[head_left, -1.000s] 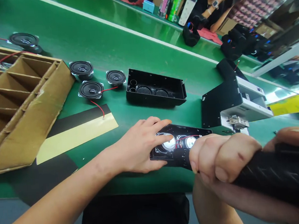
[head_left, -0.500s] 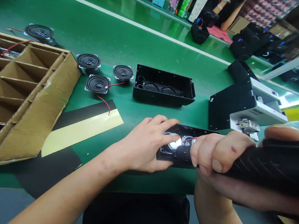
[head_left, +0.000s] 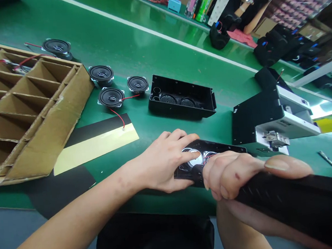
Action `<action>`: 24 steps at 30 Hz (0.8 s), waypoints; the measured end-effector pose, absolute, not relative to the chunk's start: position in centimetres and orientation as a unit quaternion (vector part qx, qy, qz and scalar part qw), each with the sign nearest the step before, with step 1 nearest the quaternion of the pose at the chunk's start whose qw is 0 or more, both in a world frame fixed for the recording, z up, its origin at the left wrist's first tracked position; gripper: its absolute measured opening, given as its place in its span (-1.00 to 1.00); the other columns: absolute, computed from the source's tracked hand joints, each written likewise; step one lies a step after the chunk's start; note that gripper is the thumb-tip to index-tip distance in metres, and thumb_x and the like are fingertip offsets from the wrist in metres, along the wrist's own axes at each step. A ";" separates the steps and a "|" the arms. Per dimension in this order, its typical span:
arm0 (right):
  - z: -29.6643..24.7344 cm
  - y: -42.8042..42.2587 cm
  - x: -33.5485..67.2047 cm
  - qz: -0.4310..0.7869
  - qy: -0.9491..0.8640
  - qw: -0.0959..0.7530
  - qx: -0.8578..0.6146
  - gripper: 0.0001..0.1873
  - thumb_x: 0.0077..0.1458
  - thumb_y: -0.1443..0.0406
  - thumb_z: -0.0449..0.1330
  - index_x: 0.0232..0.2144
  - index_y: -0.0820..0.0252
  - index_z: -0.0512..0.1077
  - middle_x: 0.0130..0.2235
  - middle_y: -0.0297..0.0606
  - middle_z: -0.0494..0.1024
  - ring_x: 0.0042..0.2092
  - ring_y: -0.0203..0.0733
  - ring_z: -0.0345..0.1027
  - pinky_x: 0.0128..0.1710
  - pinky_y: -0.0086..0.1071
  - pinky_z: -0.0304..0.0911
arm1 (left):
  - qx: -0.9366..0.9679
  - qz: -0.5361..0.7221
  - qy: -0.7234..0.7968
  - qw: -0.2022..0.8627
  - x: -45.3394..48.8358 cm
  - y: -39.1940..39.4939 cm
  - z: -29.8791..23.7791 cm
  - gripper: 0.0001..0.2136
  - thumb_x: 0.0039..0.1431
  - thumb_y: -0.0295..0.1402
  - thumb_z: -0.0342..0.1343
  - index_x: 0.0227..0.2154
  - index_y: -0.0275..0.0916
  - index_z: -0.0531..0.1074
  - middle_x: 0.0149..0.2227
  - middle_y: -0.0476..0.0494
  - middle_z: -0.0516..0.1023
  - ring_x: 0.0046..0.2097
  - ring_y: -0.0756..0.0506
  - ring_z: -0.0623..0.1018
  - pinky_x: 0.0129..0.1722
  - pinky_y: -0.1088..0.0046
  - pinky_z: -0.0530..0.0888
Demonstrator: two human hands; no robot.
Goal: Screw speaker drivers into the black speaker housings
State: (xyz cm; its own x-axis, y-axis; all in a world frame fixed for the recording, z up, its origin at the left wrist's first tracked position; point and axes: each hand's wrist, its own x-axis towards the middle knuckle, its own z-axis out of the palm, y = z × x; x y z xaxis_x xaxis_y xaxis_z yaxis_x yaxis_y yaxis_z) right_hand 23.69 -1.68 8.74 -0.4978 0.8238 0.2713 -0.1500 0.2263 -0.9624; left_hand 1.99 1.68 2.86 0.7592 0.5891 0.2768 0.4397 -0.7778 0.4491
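Along the table's near edge sits a black housing, its short left end clasped by the left hand, fingers fanned to the far rim and thumb at the near side. The right hand wraps tightly round a black tool; whether its hidden tip touches anything, I cannot tell. Beyond the housing, a band of green separates it from an open-topped black case, while a black-and-silver machine stands close off the housing's right end, leaving little room there; more green shows left of the case's near corner.

Counted out: two round speaker units inside the housing, partly covered by fingers; four loose speakers at upper left; two round grilles in the case; one divided cardboard box; one pale yellow strip.

The table is glossy green, crossed by a white line. Past it are three bottles, pink cloth and another person's arm; grey floor shows below
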 end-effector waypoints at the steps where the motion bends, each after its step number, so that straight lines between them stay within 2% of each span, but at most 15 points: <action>1: 8.6 -1.6 24.0 0.574 -0.652 0.425 -0.252 -0.66 0.40 0.14 0.22 -0.34 0.20 0.64 -0.48 -0.13 0.59 -0.41 -0.02 0.55 -0.29 -0.09 0.51 | 0.921 0.205 0.279 0.181 2.0 1.7 2.9 -0.49 0.24 -0.06 0.25 0.19 -0.17 0.54 0.43 -0.32 0.35 0.25 -0.39 0.41 0.07 -0.02 0.47; 5: 7.6 -2.0 23.6 0.563 -0.637 0.470 -0.236 -0.71 0.43 0.22 0.19 -0.30 0.19 0.64 -0.47 -0.19 0.58 -0.44 -0.06 0.54 -0.31 -0.11 0.51 | 0.920 0.206 0.279 0.185 2.0 1.6 2.8 -0.50 0.24 -0.08 0.25 0.18 -0.15 0.54 0.43 -0.32 0.34 0.24 -0.39 0.41 0.09 -0.04 0.45; 8: 6.6 -2.1 22.4 0.545 -0.622 0.527 -0.196 -0.80 0.43 0.28 0.18 -0.09 0.08 0.64 -0.45 -0.26 0.60 -0.50 -0.10 0.52 -0.42 -0.19 0.50 | 0.918 0.209 0.279 0.191 2.0 1.7 2.8 -0.51 0.24 -0.07 0.26 0.17 -0.14 0.55 0.42 -0.33 0.35 0.22 -0.40 0.41 0.08 -0.04 0.44; 11: 5.6 -1.6 22.1 0.516 -0.631 0.558 -0.154 -0.70 0.44 0.33 0.17 0.11 -0.04 0.58 -0.43 -0.33 0.62 -0.55 -0.16 0.52 -0.50 -0.28 0.50 | 0.918 0.208 0.279 0.191 2.1 1.7 2.8 -0.51 0.23 -0.07 0.27 0.17 -0.13 0.55 0.41 -0.33 0.35 0.21 -0.40 0.40 0.06 -0.03 0.44; 13: 4.9 -1.0 22.5 0.516 -0.649 0.542 -0.135 -0.71 0.43 0.37 0.16 0.07 0.02 0.58 -0.43 -0.33 0.63 -0.54 -0.17 0.55 -0.49 -0.30 0.54 | 0.919 0.206 0.278 0.189 2.1 1.7 2.7 -0.51 0.23 -0.07 0.27 0.17 -0.13 0.55 0.41 -0.32 0.34 0.21 -0.39 0.39 0.05 -0.01 0.44; 16: 4.1 -0.2 23.3 0.533 -0.668 0.507 -0.116 -0.81 0.43 0.35 0.17 -0.18 0.14 0.60 -0.44 -0.31 0.64 -0.54 -0.17 0.55 -0.47 -0.29 0.57 | 0.920 0.205 0.278 0.185 2.1 1.7 2.7 -0.51 0.21 -0.08 0.29 0.17 -0.12 0.55 0.40 -0.30 0.34 0.22 -0.39 0.39 0.04 0.00 0.43; 19: 4.0 -0.2 23.2 0.532 -0.665 0.503 -0.146 -0.72 0.43 0.27 0.19 -0.37 0.12 0.54 -0.51 -0.41 0.58 -0.61 -0.24 0.49 -0.51 -0.34 0.52 | 0.919 0.206 0.279 0.186 2.1 1.6 2.8 -0.50 0.21 -0.07 0.28 0.18 -0.12 0.54 0.40 -0.30 0.34 0.22 -0.38 0.39 0.07 0.00 0.43; 22: 4.6 -0.8 21.8 0.523 -0.628 0.546 -0.186 -0.83 0.41 0.29 0.23 -0.29 0.03 0.56 -0.53 -0.46 0.55 -0.65 -0.25 0.43 -0.58 -0.38 0.44 | 0.917 0.208 0.279 0.193 2.1 1.6 2.8 -0.49 0.21 -0.06 0.28 0.18 -0.13 0.55 0.40 -0.30 0.35 0.23 -0.38 0.39 0.10 -0.02 0.43; 24: 5.1 -1.2 20.9 0.517 -0.601 0.571 -0.216 -0.85 0.39 0.28 0.24 -0.28 0.02 0.56 -0.54 -0.42 0.52 -0.65 -0.22 0.41 -0.61 -0.36 0.39 | 0.915 0.211 0.283 0.195 2.1 1.6 2.8 -0.49 0.20 -0.06 0.29 0.17 -0.13 0.55 0.39 -0.29 0.35 0.23 -0.38 0.39 0.12 -0.03 0.44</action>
State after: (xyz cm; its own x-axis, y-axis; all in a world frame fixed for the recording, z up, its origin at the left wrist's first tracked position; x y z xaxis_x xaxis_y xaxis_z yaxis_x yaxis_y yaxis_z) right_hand 20.90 -1.22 5.06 -0.2555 0.8492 0.4622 -0.3304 0.3726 -0.8672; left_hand 2.08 1.57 2.80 0.7510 0.6001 0.2755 0.4358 -0.7639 0.4760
